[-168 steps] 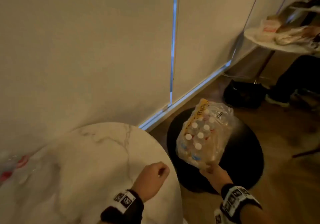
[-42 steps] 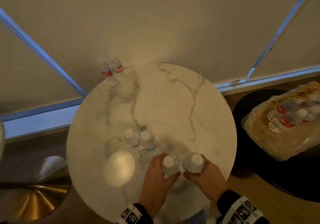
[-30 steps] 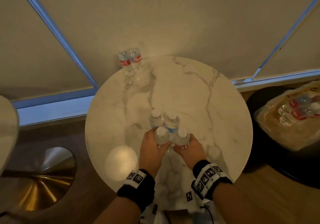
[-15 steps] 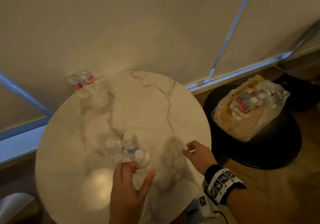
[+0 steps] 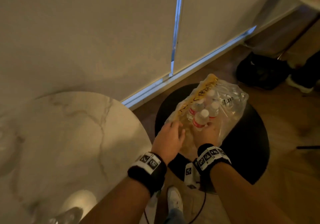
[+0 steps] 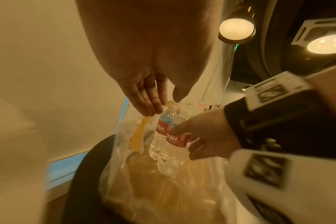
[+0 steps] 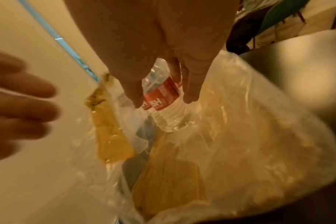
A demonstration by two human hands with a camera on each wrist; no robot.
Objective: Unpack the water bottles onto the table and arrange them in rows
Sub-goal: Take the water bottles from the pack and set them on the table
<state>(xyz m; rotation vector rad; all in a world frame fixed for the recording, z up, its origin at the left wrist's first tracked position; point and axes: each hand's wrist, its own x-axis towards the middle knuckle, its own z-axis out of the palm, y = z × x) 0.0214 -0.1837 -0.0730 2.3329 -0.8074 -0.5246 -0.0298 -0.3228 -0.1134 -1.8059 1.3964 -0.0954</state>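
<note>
The person leans over the black stool [image 5: 256, 137] beside the marble desk [image 5: 69, 137], both hands down at the torn plastic pack [image 5: 232, 106] that sits on the stool's seat. The right hand [image 5: 206, 133] is inside the wrap with its grip closed round the nearest water bottle [image 5: 200, 120]: thumb on one side of the red label, fingers [image 7: 190, 91] on the other, as the right wrist view shows plainly. That bottle stands upright, white cap toward the ceiling, so its long axis runs straight up out of the hand.

Three more bottles [image 5: 207, 104] stand just behind it, tight together, caps up. The left hand [image 5: 168, 137] is at the pack's left edge, next to the strip of yellow tape [image 5: 195, 99]. Its grip is relaxed and holds nothing; the fingers [image 6: 144, 104] lie nearly straight, tips at the plastic close to the tape and near a bottle's cap. Whether they pinch the film I cannot tell.

What matters for the coming move, I judge, is this: the remaining bottles lie ahead of the left hand and slightly to its right, past the loose wrap, and the desk lies well to the left of both hands. The held bottle should lift straight along its own axis to clear the plastic, then travel left.
</note>
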